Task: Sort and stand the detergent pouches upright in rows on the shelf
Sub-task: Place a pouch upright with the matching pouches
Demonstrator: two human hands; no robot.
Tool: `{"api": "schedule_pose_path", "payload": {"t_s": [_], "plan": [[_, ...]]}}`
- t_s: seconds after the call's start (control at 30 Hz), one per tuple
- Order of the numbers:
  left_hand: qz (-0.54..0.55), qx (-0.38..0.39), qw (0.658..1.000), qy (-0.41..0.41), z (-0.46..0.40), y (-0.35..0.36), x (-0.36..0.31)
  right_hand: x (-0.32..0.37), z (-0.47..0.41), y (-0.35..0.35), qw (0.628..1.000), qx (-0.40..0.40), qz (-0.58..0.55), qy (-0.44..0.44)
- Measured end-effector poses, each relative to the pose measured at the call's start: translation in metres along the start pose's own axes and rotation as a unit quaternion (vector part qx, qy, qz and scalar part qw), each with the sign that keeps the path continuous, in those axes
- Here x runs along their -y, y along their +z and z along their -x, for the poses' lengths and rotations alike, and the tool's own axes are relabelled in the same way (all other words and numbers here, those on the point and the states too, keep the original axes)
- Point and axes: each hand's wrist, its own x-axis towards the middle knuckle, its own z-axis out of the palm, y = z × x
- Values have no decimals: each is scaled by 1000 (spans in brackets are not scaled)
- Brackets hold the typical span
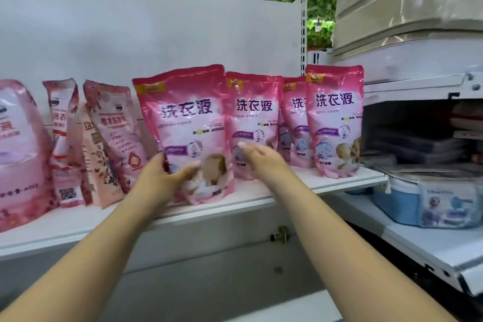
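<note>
Left hand (163, 178) grips front pouch (188, 133); right hand (257, 158) hovers beside it, fingers relaxed.

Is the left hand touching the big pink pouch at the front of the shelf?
Touching. The head view shows the left hand gripping the lower left edge of the front pink pouch, its thumb lying across the pouch face, with no gap visible.

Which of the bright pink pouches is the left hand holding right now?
The leftmost, frontmost bright pink pouch. The left hand grips its lower left corner; the three others stand further back to its right.
</note>
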Motion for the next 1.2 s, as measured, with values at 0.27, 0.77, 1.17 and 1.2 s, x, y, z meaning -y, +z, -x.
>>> {"api": "schedule_pose_path", "payload": {"t_s": [0.27, 0.77, 1.17, 1.2], "plan": [[-22, -51, 997, -53, -19, -26, 20, -20, -54, -18, 986, -105, 20, 127], [-1, -26, 999, -39, -22, -26, 26, -25, -71, -21, 996, -52, -55, 50], [-42, 57, 997, 10, 3, 5, -15, -15, 14, -57, 943, -288, 66, -150], [-47, 58, 997, 20, 0, 16, -17, -16, 17, -72, 922, -344, 74, -161]]}}
